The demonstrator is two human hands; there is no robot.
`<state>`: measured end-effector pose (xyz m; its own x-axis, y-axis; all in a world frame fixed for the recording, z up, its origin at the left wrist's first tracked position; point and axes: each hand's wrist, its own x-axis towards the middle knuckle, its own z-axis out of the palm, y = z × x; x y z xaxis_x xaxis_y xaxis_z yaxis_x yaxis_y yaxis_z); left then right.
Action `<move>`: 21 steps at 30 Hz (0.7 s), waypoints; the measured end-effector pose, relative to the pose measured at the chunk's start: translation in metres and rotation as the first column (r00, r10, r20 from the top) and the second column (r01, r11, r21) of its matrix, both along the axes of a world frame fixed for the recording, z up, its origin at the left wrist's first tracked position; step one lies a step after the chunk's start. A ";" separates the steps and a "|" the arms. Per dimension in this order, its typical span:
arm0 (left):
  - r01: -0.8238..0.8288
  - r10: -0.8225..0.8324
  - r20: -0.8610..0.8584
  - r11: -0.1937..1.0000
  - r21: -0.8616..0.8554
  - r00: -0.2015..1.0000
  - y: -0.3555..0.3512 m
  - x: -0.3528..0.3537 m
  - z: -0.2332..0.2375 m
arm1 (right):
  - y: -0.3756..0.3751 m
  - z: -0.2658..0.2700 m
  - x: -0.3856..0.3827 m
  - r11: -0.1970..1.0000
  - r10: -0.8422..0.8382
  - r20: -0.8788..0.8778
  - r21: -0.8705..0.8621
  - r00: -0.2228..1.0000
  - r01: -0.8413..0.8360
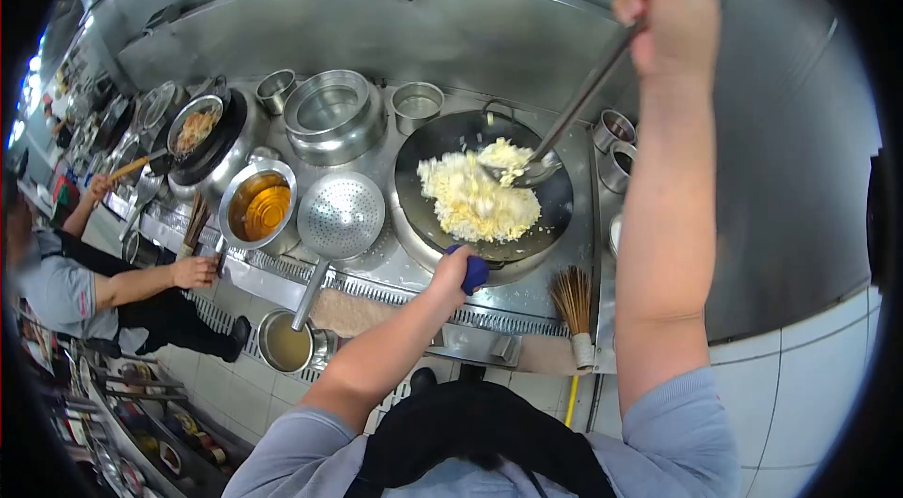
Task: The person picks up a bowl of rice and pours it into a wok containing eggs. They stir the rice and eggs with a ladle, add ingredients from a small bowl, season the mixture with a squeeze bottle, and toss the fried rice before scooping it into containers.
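Clenching the ladle [593, 84] near its upper end in the closed right grip [670, 14]! Dipping well below that grip into yellow-and-white food [480, 192] inside the wok [414, 155]. Clamping a blue cloth [475, 274] at the wok's near edge with the closed left grip [453, 272], showing a perforated strainer [341, 214] leftward, a bristle brush [572, 305] rightward.

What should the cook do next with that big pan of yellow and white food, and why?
I'd say push the ladle a little under the food and turn it over. The right hand grips the ladle, its bowl already touches the food's edge, and the food sits heaped in the wok, while the left hand holds a cloth at the near rim.
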<state>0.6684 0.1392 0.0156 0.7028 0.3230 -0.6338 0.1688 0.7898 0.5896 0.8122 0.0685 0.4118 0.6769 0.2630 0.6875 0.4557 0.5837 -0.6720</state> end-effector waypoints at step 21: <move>0.133 -0.131 0.023 0.977 -0.167 0.991 -0.025 -0.122 -0.016 | 0.054 -0.183 0.058 0.967 0.142 -0.381 -0.143 0.914 -0.210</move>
<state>0.5467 0.1144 -0.0001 0.7396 0.1167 -0.6629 0.2719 0.8491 0.4528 0.8699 0.1228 0.2284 0.8022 0.4957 0.3329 0.0599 0.4878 -0.8709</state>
